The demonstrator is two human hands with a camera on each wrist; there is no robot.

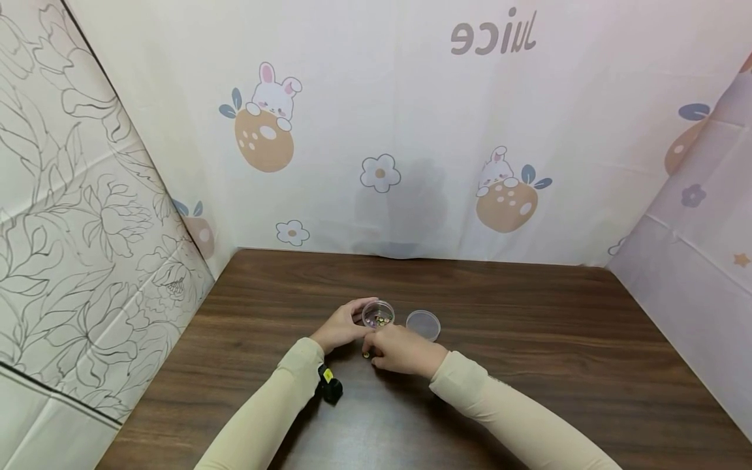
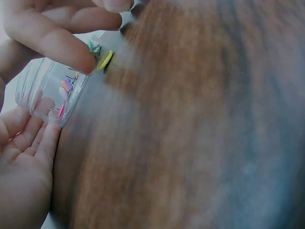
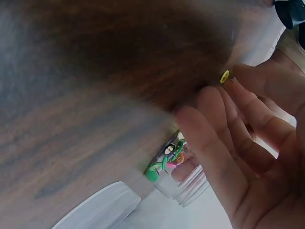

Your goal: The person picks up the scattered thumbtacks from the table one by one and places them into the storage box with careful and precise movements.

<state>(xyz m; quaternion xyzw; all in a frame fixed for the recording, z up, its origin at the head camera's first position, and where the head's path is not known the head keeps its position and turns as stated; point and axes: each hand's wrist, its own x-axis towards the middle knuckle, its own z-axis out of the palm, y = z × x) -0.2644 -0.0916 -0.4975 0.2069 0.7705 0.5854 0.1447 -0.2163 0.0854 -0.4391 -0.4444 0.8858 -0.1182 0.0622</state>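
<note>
My left hand (image 1: 342, 328) grips a small clear round plastic jar (image 2: 37, 83), its fingers and thumb around the wall. Inside the jar lie several colourful flat-headed thumbtacks (image 3: 167, 157), among them green, pink, purple and orange ones. Just in front of the jar, my right hand (image 1: 405, 350) has its fingers bent. At its fingertips it pinches a yellow thumbtack (image 3: 225, 76) by the pin, the round head turned outward. The left wrist view also shows this yellow thumbtack (image 2: 106, 60), close over the dark table.
A clear round lid (image 1: 423, 325) lies right of the jar on the wood-grain table (image 1: 529, 365). Below the left hand, a black wrist device (image 1: 330, 384) with a yellow mark sits by the sleeve. Printed curtains (image 1: 376, 98) hang behind the table and at its sides.
</note>
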